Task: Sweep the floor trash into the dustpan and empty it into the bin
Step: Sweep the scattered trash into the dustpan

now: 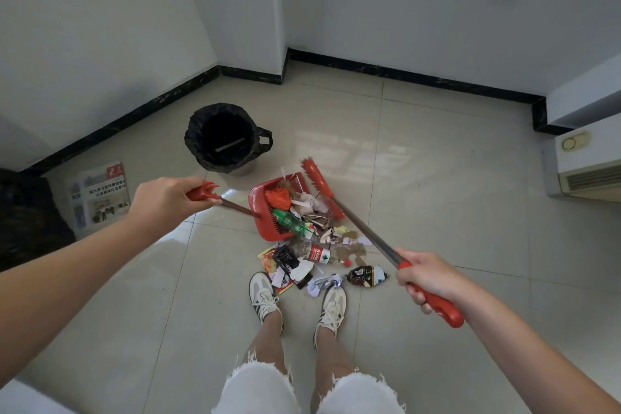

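My left hand (164,203) grips the red handle of the dustpan (262,212), which rests on the tiled floor with some trash in it, among it an orange wrapper and part of a green bottle (290,222). My right hand (428,277) holds the red grip of the broom; its metal shaft runs up-left to the red broom head (321,186) at the dustpan's right edge. A trash pile (316,259) of bottles, wrappers and paper scraps lies between the dustpan and my shoes. The bin (225,139), lined with a black bag, stands behind the dustpan.
A newspaper (99,198) lies on the floor at the left beside a black bag (27,218). A white floor-standing unit (588,165) is at the right. White walls with black skirting form corners behind the bin. My shoes (299,302) touch the pile's near edge.
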Available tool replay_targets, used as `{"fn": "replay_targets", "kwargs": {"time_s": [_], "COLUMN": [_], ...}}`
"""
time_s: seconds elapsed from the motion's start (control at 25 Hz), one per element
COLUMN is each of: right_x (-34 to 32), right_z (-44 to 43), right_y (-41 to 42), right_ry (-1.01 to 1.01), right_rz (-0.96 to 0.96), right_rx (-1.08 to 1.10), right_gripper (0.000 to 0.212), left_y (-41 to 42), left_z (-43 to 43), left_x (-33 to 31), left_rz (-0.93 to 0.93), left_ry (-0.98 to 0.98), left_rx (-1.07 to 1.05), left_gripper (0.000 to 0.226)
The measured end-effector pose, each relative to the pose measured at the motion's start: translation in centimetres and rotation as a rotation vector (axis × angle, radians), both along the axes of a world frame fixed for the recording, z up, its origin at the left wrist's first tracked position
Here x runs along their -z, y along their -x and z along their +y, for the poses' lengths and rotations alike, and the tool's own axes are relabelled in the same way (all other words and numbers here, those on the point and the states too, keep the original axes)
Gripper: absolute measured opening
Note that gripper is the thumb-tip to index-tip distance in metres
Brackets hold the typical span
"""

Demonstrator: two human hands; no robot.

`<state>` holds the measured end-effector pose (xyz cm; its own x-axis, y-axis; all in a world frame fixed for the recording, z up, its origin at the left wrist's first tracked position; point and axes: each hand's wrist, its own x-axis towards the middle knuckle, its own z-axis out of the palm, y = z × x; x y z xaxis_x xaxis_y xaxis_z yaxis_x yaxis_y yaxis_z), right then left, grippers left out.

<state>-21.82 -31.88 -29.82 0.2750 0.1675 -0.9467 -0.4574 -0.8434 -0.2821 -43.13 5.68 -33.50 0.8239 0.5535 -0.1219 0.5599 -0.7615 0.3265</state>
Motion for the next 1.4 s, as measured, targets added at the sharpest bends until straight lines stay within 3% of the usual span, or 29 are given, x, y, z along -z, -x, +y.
{"fn": "replay_targets", "kwargs": {"time_s": [0.12,0.2,0.52,0.88,1.4], "right_x": [0.8,1.1,4.5,4.2,0.9], "right_z": [-0.2,-0.4,1.9,6.3,-2.6], "right_y": [-0.4,-0.4,-0.3,2.5,-1.7], "right_ry": [0.019,0.028,0.083,-0.018,0.044], "right_rz": [-0.011,-0.021,-0.095,0.063,-0.034], "right_rx": [0.045,0.056,-0.074,-0.181,0.052], "right_gripper": [0.070,0.057,0.044,0.064,0.060], "left_y": [-0.2,-0.6,-4.6,-4.2,1.5], "left_z": [-1.0,-2.0,-2.0,-4.1,-2.2], "left_x": [0.9,1.4,2.2,2.2,0.7], "left_rz": [0.044,0.078,0.388,0.321,0.217], "left_ry": [0.042,0.063,0.055,0.038,0.076], "left_rx": [-0.098,-0.121,-0.046,-0.031,-0.171], "left_gripper": [0.029,0.028,0.029,0.021,0.018]}}
